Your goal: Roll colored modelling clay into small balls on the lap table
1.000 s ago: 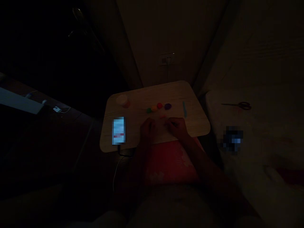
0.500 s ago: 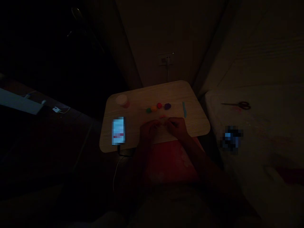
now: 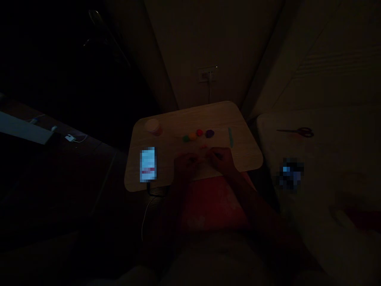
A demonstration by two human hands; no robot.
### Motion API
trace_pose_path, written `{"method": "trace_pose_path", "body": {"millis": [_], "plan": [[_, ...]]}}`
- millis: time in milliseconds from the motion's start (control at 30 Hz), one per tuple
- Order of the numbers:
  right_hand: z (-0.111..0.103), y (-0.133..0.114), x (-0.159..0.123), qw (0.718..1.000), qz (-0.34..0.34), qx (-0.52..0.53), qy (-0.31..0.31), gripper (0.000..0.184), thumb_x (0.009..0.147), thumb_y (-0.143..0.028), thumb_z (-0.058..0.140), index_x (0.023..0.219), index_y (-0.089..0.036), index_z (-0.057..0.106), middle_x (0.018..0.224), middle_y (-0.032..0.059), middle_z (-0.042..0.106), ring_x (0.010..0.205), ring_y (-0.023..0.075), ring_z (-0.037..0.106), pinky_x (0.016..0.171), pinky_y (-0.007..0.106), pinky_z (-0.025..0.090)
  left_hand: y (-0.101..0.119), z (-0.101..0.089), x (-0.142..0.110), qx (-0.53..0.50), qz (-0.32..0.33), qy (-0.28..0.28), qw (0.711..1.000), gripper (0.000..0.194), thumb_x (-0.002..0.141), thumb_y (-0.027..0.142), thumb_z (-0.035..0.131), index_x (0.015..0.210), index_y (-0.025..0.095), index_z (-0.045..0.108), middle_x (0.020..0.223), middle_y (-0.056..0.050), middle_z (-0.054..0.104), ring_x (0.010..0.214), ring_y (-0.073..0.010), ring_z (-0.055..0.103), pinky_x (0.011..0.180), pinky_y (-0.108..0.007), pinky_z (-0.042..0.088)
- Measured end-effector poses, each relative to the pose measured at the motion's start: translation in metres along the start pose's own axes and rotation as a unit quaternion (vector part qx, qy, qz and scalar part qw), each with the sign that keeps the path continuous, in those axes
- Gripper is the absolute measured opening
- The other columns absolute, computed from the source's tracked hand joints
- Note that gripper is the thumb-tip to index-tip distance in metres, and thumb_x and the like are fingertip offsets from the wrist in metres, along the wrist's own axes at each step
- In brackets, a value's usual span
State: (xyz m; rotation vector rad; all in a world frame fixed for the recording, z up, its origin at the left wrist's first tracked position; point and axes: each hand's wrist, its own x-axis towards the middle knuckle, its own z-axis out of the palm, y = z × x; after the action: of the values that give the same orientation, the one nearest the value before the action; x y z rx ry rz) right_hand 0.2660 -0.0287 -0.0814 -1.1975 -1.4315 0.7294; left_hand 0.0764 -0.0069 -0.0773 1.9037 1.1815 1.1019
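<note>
The scene is very dark. My left hand [image 3: 186, 163] is over the small wooden table [image 3: 169, 174], its fingers curled inward; what they hold, if anything, is too dim to see. Close by on the right, my right hand [image 3: 220, 158] has thumb and fingers pinched together, their contents hidden. A small orange-red piece [image 3: 204, 146] lies just beyond my fingertips. Behind it sit several coloured lumps that look like modelling clay: green [image 3: 186, 138], orange [image 3: 193, 136], red [image 3: 199, 132] and purple [image 3: 210, 133]. A flat blue-green strip [image 3: 230, 137] lies to their right.
A lit phone [image 3: 148, 165] with a cable rests at the table's left, below a pale-lidded tub [image 3: 153, 126]. Scissors [image 3: 300, 132] and a blurred dark object [image 3: 290, 174] lie on the pale surface at right. A wall socket [image 3: 207, 74] holds a plug.
My left hand first moved right toward my right hand, its fingers reaching in, then drew back slightly. The right hand stays nearly in place. The lumps have not moved.
</note>
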Motion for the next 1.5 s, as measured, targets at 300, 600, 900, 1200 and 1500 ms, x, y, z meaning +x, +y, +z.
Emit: {"method": "trace_pose_path", "body": {"millis": [300,600,900,1200,1500], "plan": [[-0.001,-0.001,0.000,1.000,0.008,-0.007,-0.003,0.034,0.090,-0.038,0.061,0.069,-0.018,0.078,0.060,0.0041,0.069,0.053,0.0160,0.057,0.053,0.028,0.040,0.006,-0.005,0.001,0.015,0.017,-0.022,0.999,0.034,0.098,0.033,0.055,0.070,0.020,0.070,0.070,-0.003,0.073,0.066,-0.0172,0.065,0.071,-0.029,0.053],[0.000,0.002,-0.001,1.000,0.004,0.001,0.000,0.033,0.091,-0.038,0.061,0.069,-0.018,0.077,0.063,0.0043,0.071,0.055,0.0167,0.060,0.055,0.028,0.043,-0.001,-0.002,0.002,0.003,0.013,0.013,1.000,0.025,0.097,0.033,0.057,0.087,0.020,0.076,0.082,-0.004,0.077,0.077,-0.0189,0.069,0.077,-0.030,0.054],[0.000,0.000,0.000,1.000,0.001,0.001,0.002,0.032,0.090,-0.037,0.061,0.070,-0.019,0.078,0.063,0.0042,0.071,0.054,0.0158,0.059,0.054,0.027,0.041,-0.003,-0.001,0.001,-0.040,0.012,0.017,0.999,0.033,0.103,0.037,0.053,0.126,0.022,0.071,0.107,-0.007,0.081,0.091,-0.0193,0.075,0.090,-0.032,0.057],[0.000,0.003,0.000,1.000,0.004,0.004,0.000,0.032,0.090,-0.035,0.060,0.071,-0.018,0.079,0.066,0.0049,0.073,0.056,0.0161,0.061,0.054,0.026,0.042,0.003,-0.002,0.000,-0.022,-0.004,0.015,1.000,0.024,0.098,0.035,0.061,0.090,0.020,0.078,0.088,-0.005,0.081,0.084,-0.0199,0.075,0.084,-0.030,0.058],[0.000,0.001,0.000,1.000,-0.009,-0.001,0.003,0.033,0.091,-0.034,0.061,0.069,-0.017,0.079,0.062,0.0042,0.071,0.054,0.0152,0.059,0.053,0.026,0.040,-0.006,-0.001,0.001,-0.019,0.035,0.008,0.999,0.036,0.104,0.039,0.049,0.110,0.020,0.080,0.107,-0.008,0.082,0.100,-0.0219,0.076,0.095,-0.035,0.057]]}}
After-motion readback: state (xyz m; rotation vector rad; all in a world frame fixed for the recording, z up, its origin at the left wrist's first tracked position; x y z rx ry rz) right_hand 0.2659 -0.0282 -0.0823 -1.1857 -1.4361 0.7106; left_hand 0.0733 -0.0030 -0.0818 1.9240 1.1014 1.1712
